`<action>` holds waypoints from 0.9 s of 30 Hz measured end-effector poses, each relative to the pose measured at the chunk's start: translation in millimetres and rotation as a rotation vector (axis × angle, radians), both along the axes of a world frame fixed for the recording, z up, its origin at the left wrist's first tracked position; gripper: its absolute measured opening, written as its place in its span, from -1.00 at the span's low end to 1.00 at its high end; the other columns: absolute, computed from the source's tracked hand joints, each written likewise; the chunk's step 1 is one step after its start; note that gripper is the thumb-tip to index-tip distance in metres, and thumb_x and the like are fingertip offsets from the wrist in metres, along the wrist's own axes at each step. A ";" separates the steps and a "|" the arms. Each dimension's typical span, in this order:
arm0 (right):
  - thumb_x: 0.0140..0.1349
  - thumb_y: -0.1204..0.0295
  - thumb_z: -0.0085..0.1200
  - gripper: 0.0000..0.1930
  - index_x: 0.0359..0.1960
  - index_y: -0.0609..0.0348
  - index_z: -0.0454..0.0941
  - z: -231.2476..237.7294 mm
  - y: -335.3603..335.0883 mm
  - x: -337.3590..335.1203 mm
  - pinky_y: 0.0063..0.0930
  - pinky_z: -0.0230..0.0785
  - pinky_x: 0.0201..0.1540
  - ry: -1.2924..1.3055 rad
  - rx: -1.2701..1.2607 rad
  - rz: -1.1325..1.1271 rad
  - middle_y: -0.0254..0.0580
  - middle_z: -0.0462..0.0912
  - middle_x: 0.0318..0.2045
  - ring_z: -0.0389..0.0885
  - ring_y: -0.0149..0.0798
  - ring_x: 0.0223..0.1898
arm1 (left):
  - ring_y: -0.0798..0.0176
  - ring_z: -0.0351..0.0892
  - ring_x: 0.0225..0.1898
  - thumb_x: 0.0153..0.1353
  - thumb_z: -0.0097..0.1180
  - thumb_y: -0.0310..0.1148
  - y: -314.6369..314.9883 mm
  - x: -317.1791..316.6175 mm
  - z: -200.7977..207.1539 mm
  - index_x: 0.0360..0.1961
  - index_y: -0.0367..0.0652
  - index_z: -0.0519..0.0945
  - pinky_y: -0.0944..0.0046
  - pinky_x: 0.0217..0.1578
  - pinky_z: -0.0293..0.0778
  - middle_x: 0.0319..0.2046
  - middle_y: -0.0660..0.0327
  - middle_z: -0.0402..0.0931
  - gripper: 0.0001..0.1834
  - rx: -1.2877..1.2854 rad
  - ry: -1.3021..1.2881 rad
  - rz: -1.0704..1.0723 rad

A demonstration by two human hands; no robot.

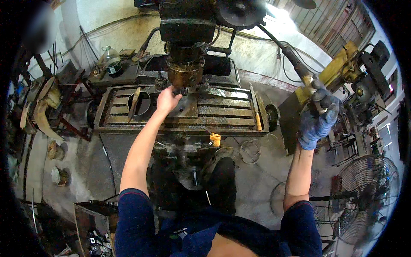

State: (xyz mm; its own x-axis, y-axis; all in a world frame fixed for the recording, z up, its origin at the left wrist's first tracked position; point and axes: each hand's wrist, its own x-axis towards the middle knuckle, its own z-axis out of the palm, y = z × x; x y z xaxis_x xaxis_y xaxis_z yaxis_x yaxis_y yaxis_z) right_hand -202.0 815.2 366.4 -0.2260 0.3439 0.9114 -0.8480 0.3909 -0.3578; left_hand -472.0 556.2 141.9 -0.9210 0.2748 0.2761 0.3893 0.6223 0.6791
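The small dark part (183, 91) sits at the left hand's (168, 101) curled fingertips, just under the spindle (185, 73), perhaps touched to steady it; whether they grip it I cannot tell. Well to their right, the gloved right hand (320, 110) wraps round the lever (293, 61), seemingly for control.

I wear this wide fisheye on my head, the left of two set side by side. It looks down and forward, past my chest (195, 229), over the machine table (233, 122) from its front side, near, yet wide enough to take in both front corners and, beyond the back edge, the wall (120, 36).
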 end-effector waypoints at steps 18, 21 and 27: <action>0.25 0.10 -0.20 -0.57 -0.56 0.24 0.37 -33.9 0.2 0.4 -0.12 0.13 0.06 0.011 0.009 -0.065 -0.09 0.48 -0.52 0.46 -0.11 -0.23 | 0.34 0.54 -0.39 0.00 0.01 -0.60 -209.7 156.0 24.3 -0.07 -0.42 0.42 0.37 -0.36 0.47 -0.38 0.12 0.53 -0.61 0.248 -0.221 -0.051; 0.25 0.09 -0.19 -0.56 -0.56 0.26 0.38 -40.4 0.3 -0.1 -0.13 0.16 0.03 0.005 0.001 -0.092 -0.07 0.48 -0.51 0.46 -0.13 -0.24 | 0.31 0.54 -0.44 0.01 0.02 -0.56 -255.3 175.6 33.5 -0.07 -0.48 0.40 0.36 -0.41 0.47 -0.37 0.06 0.54 -0.60 0.251 -0.298 0.088; 0.22 0.07 -0.14 -0.54 -0.54 0.30 0.41 -51.2 -1.1 0.7 -0.21 0.20 -0.02 -0.011 -0.010 -0.095 -0.07 0.50 -0.48 0.45 -0.19 -0.30 | 0.38 0.49 -0.57 0.09 0.07 -0.51 -324.2 201.4 28.8 -0.07 -0.40 0.44 0.39 -0.57 0.39 -0.55 0.15 0.52 -0.65 0.354 -0.244 0.414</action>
State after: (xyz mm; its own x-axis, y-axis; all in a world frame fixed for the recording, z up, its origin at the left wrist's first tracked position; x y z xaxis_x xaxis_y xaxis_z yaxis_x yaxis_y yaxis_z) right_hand -201.3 814.1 315.2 -0.2020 0.3731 0.9056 -0.8033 0.4658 -0.3711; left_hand -270.6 232.0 170.7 -0.9802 -0.1911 0.0523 -0.0309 0.4082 0.9124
